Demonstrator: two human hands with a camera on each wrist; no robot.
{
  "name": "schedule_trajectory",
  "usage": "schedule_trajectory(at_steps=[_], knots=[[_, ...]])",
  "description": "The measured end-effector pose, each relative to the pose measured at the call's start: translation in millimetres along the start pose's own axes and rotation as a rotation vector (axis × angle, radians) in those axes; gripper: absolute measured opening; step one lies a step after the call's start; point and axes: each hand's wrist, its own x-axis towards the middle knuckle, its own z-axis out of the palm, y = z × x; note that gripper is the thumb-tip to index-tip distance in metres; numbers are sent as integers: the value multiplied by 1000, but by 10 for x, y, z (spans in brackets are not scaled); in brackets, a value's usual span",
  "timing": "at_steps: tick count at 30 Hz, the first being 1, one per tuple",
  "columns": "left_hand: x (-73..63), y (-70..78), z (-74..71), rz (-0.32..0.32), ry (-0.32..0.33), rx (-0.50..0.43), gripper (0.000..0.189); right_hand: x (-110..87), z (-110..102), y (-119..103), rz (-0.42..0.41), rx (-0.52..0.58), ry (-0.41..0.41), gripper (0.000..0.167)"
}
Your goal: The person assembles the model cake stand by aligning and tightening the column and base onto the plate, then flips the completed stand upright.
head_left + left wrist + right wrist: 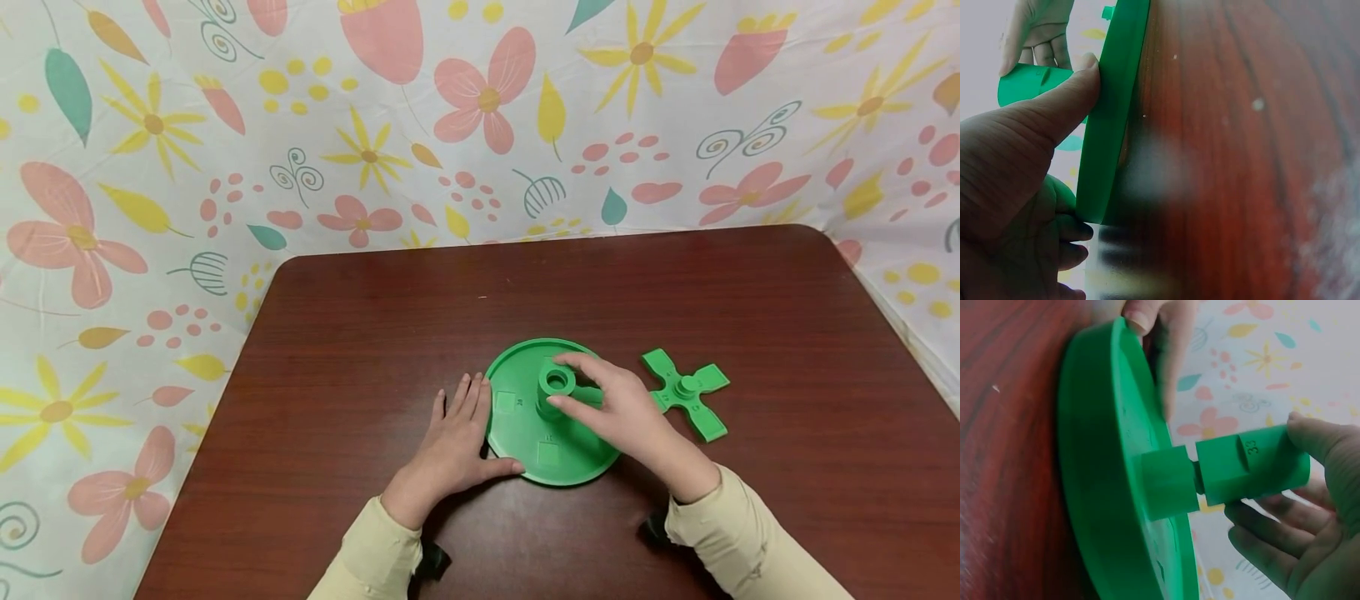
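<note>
A round green disc (517,433) with a raised rim lies on the table, small numbered squares marked on its face. A short green post (1169,481) stands up from its middle. My right hand (622,408) pinches a green cylinder (1254,465), marked 33, between thumb and fingers at its outer end. In the right wrist view the cylinder lines up with the post, a narrow neck showing between them. My left hand (453,442) rests against the disc's near left edge, its fingers straight along the rim and the thumb (1075,87) touching the edge.
A green four-armed cross piece (686,387) with a round peg at its centre lies right of the disc, partly behind the right hand. The dark brown wooden table (337,350) ends at a flowered cloth (420,108) at the back and sides.
</note>
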Motion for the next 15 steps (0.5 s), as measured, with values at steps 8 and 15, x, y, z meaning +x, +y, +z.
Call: schedule_trajectory(at_steps=[8, 15], knots=[[-7, -1, -4, 0, 5, -2, 119, -14, 96, -39, 26, -123, 104, 51], [-7, 3, 5, -5, -3, -25, 119, -25, 90, -75, 50, -153, 67, 70]])
